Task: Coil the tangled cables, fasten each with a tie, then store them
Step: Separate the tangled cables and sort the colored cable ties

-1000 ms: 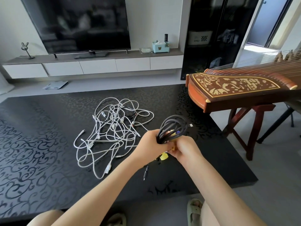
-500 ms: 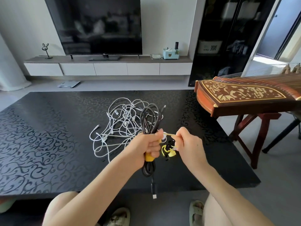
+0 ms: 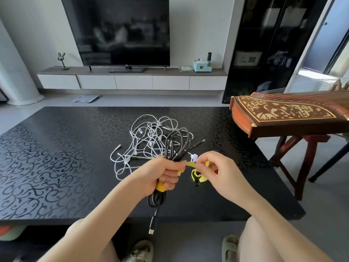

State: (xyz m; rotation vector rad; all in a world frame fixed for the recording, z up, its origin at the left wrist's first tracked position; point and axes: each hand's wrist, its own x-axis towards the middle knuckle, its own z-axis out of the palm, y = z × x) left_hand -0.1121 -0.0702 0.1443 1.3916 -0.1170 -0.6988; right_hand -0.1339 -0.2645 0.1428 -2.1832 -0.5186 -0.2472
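Head view, the only one. Clamping the black cable coil (image 3: 175, 144) at its waist in the left hand (image 3: 164, 174), grip closed round the bundle, with loops fanned towards twelve o'clock and a plug (image 3: 152, 224) dangling at six, past the near edge of the worktop (image 3: 56, 157). Pinching one end of a yellow tie (image 3: 191, 164) in the right hand (image 3: 217, 171), at three o'clock of the fist, grip closed on the strip. Judged to be mid-fastening: pull the strip taut, wind it snugly round the waist just above the fist, then press its end flat against itself. Hold the fist firm meanwhile, to stop the loops from springing apart. Tuck in the stray end (image 3: 197, 144) poking towards one o'clock first. Avoid cinching hard enough to kink the cable. Note yellow also at the fist's lower edge, possibly the same strip; impossible to tell. Note the spare ties (image 3: 198, 177) on the worktop under the right hand. Leave the white cable tangle (image 3: 149, 140), at eleven o'clock of the fist on the worktop, for afterwards.
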